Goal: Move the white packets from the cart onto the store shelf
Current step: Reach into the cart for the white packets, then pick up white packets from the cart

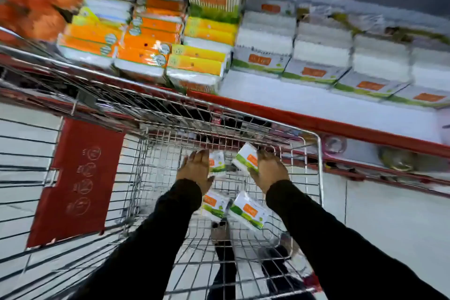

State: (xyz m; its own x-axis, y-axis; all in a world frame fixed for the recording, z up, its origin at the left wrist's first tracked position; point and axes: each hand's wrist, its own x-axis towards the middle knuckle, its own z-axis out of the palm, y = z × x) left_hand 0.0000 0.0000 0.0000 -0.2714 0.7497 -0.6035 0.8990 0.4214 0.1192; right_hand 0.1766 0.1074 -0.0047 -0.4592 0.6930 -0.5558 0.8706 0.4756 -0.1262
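Both my hands reach down into a wire cart (pixel 319 168). My left hand (pixel 194 170) sits against a white packet (pixel 217 162) with green and orange print, the packet caught between thumb and forefinger. My right hand (pixel 269 170) holds a second, tilted white packet (pixel 244 156) near the cart's front wall. On the cart floor below my wrists lie two more white packets (pixel 214 205) (pixel 248 212). The store shelf (pixel 316 107), white with a red front edge, runs just beyond the cart, with stacks of the same white packets (pixel 264 39) on it.
Orange and yellow packs (pixel 146 41) fill the shelf's left part. A bare white strip of shelf lies in front of the white stacks. A red plastic flap (pixel 78 178) hangs on the cart's left side. Tiled floor shows under the cart, and a lower shelf (pixel 394 161) at right.
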